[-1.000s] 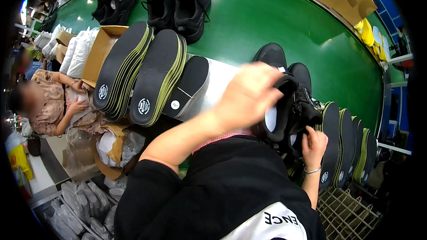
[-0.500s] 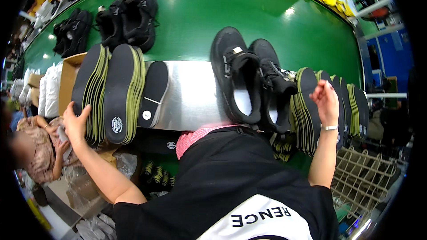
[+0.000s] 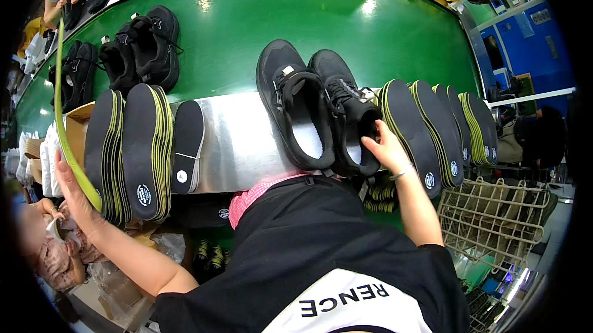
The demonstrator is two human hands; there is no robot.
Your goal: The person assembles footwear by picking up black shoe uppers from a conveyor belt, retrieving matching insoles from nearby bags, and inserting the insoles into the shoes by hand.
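My left hand [image 3: 75,200] holds an insole [image 3: 60,101] up on edge at the far left, so its yellow-green rim shows as a long curved strip. Beside it stand stacks of black insoles with green edges [image 3: 147,148]. A pair of black lace-up shoes rests before me, the left shoe [image 3: 290,104] next to the right shoe [image 3: 346,108], toes pointing away; white lining shows inside both. My right hand [image 3: 390,151] is at the heel of the right shoe, thumb and fingers apart; whether they touch it I cannot tell.
A metal plate [image 3: 231,141] lies along the near edge of the green table [image 3: 247,12]. More insole stacks [image 3: 417,132] stand at right, above a wire basket [image 3: 488,216]. Other black shoes [image 3: 154,49] sit at far left. Another person [image 3: 58,253] works at lower left.
My left hand has taken an insole from beside the left stacks and raised it. My right hand has moved left and down, from above the right stacks to the right shoe's heel.
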